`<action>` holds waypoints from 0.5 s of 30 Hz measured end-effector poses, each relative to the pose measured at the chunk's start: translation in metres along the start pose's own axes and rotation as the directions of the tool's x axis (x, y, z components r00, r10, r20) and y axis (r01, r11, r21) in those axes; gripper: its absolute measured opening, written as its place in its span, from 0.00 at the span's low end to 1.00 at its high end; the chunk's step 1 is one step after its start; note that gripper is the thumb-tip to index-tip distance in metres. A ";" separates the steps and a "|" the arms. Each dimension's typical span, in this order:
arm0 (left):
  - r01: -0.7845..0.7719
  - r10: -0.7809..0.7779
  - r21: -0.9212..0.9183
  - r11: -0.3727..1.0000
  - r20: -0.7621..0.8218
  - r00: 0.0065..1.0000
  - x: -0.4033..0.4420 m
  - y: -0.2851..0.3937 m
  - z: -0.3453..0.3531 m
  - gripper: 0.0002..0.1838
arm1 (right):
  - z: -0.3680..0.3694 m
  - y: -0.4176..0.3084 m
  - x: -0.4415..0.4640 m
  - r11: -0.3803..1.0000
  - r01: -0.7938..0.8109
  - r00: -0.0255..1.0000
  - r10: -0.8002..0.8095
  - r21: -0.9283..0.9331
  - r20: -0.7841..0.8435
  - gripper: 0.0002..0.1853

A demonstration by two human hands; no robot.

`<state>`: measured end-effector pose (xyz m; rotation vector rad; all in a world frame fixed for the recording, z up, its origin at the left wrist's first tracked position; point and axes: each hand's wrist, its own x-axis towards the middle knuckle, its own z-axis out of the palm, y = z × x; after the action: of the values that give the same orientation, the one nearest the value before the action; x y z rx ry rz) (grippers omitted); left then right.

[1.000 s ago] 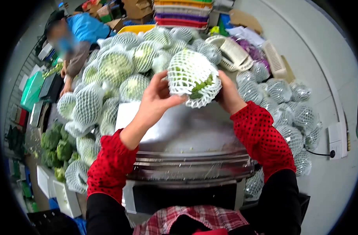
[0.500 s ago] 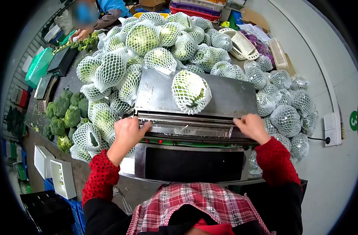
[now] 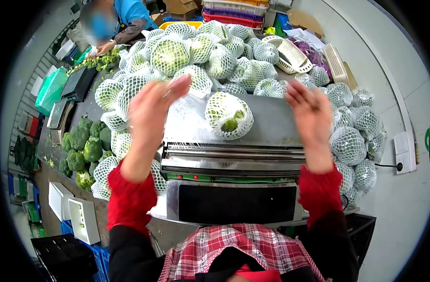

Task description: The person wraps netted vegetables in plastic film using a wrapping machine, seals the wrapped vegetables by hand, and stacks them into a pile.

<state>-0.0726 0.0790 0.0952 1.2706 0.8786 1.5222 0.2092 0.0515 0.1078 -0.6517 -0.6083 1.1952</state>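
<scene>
A vegetable head in a white foam net (image 3: 229, 117) sits on the steel plate of a film-wrapping machine (image 3: 276, 117). Clear film (image 3: 189, 117) shines in creases over the plate's left part. My left hand (image 3: 153, 103), raised above the plate's left side, has its fingers closed on the film's edge, blurred by motion. Over the right side hovers my right hand (image 3: 311, 110), its curled fingers gripping the film too, though the film is hard to see there. Metal rollers (image 3: 233, 155) run across the machine's front, between my forearms.
Netted vegetable heads (image 3: 170, 56) pile up behind and left of the machine. Film-wrapped ones (image 3: 349, 143) stand at right. Broccoli (image 3: 92, 149) lies at left beside scales (image 3: 59, 113). Beyond, a co-worker's hand (image 3: 106, 48) is over small greens. A white basket (image 3: 290, 54) sits behind.
Both my hands have risen from the roller's ends and moved forward over the plate, drawing film with them. The netted head now shows a green part facing me. The co-worker's hand has shifted.
</scene>
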 end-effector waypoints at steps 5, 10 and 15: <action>-0.054 -0.158 0.612 0.789 0.287 0.945 0.033 -0.147 -0.023 0.08 | -0.101 0.117 0.062 0.784 -0.080 0.932 0.279 -0.616 0.233 0.11; -0.774 0.066 0.603 0.195 0.779 0.624 0.020 -0.103 -0.016 0.43 | -0.101 0.107 0.049 0.662 0.255 0.767 0.304 -0.704 0.564 0.22; -0.770 0.250 0.491 0.407 0.751 0.611 0.025 -0.114 -0.009 0.40 | -0.073 0.090 0.042 0.393 0.540 0.702 0.279 -0.744 0.656 0.31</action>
<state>-0.0581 0.1382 -0.0050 2.7841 0.7460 1.0019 0.2160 0.1032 -0.0046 -1.0248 -2.1043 0.7890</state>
